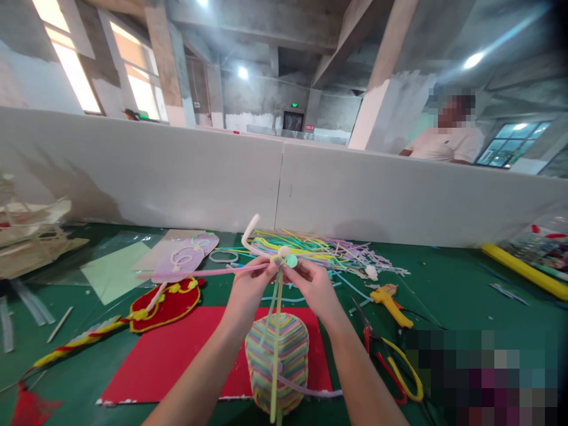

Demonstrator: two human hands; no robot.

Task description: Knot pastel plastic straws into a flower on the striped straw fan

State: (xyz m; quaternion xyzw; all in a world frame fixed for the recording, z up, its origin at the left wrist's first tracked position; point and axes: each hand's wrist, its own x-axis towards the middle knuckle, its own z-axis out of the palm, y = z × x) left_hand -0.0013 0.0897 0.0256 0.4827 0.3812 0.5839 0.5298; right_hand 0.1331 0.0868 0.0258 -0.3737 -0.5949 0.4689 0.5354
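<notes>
My left hand (248,288) and my right hand (317,287) meet above the table, fingers pinched around the joined ends of several pipe cleaners. Small round coils in white (284,252) and mint green (291,261) show between the fingertips. From this bundle a pink pipe cleaner (208,272) sticks out to the left, a white one (247,232) bends upward, and yellow-green ones (275,361) hang down. Under them lies an oval piece striped in pastel colours (290,349), partly over a red sheet (177,349). A lilac strand (306,390) crosses the oval.
Loose pipe cleaners (319,248) are heaped behind my hands. Scissors (386,355) and a yellow glue gun (393,305) lie to the right. A red, yellow-edged ornament (166,305) and a lilac oval piece (184,257) lie left. Beyond the white partition (199,171) stands a person (448,142).
</notes>
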